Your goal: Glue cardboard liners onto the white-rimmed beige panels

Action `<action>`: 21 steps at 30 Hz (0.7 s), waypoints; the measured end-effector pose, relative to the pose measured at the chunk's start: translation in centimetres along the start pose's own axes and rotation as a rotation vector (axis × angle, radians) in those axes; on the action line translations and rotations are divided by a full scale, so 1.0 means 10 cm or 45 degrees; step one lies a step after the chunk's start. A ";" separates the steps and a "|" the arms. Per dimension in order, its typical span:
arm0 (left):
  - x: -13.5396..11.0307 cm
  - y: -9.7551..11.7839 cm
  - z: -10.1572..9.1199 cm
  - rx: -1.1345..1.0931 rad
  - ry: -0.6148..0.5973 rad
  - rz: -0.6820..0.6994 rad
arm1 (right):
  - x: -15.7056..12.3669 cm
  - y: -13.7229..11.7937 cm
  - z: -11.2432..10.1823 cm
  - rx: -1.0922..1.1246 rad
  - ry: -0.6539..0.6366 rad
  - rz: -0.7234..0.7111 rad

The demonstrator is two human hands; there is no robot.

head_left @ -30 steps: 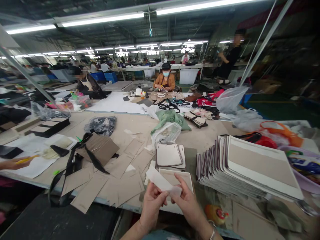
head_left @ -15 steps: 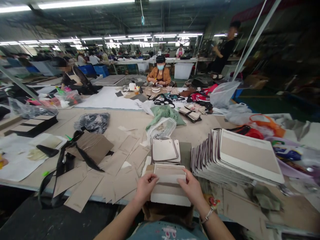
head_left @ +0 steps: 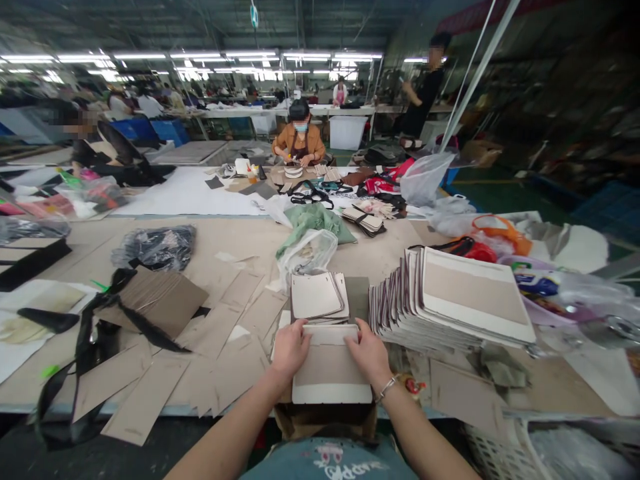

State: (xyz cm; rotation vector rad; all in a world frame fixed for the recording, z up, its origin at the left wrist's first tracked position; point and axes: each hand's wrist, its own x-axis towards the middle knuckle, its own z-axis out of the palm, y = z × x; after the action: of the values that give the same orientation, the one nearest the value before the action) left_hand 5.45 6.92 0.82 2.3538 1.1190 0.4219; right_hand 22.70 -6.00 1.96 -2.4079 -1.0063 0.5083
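A white panel with rounded corners point(head_left: 333, 395) lies in front of me at the table's near edge. A beige sheet point(head_left: 327, 363) covers its middle, leaving white bands at the far and near ends. My left hand point(head_left: 291, 350) is closed on the panel's far left corner, thumb on top. At the far right corner my right hand point(head_left: 369, 353) grips likewise, thumb pressed near the beige sheet's upper edge. Just beyond my fingers sits a short stack of white panels point(head_left: 317, 295). To the right leans a tall stack of similar panels point(head_left: 470, 290) with beige middles.
Loose beige card pieces point(head_left: 227, 370) spread to the left, beside a bundle of beige cards point(head_left: 155, 300) with black straps. A green bag point(head_left: 317, 223) and a clear plastic bag point(head_left: 310, 253) lie beyond the short stack. A co-worker point(head_left: 299, 140) sits across the table.
Both hands have moved to the panel's far corners. The beige sheet now lies flat across the middle, where a white band showed before. My view has turned slightly right.
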 end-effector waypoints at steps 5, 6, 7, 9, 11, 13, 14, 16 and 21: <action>0.00 -0.04 0.01 0.080 -0.005 0.023 | -0.01 0.01 0.03 -0.071 0.024 -0.031; -0.02 -0.05 0.01 0.099 0.018 0.029 | -0.02 0.01 0.04 -0.104 0.056 -0.055; -0.04 -0.06 0.01 0.124 0.057 0.042 | -0.03 0.03 0.04 -0.144 0.109 -0.091; -0.11 -0.07 -0.02 0.189 0.149 0.100 | -0.07 0.06 0.05 -0.233 0.245 -0.202; -0.24 -0.06 -0.06 0.260 0.188 0.194 | -0.13 0.10 0.07 -0.307 0.319 -0.361; -0.39 -0.04 -0.11 0.307 0.131 0.291 | -0.20 0.12 0.10 -0.360 0.284 -0.559; -0.47 -0.03 -0.12 0.322 0.089 0.332 | -0.24 0.12 0.12 -0.382 0.240 -0.652; -0.61 -0.02 -0.14 0.331 0.021 0.383 | -0.32 0.10 0.18 -0.417 0.128 -0.806; -0.81 0.00 -0.13 0.319 -0.052 0.384 | -0.40 -0.10 0.32 -0.446 -0.102 -0.963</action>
State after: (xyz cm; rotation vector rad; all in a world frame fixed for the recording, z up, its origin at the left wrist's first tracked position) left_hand -0.13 0.99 1.32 2.7527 0.8397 0.3513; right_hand 17.86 -7.44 0.52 -2.0476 -2.0408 0.1557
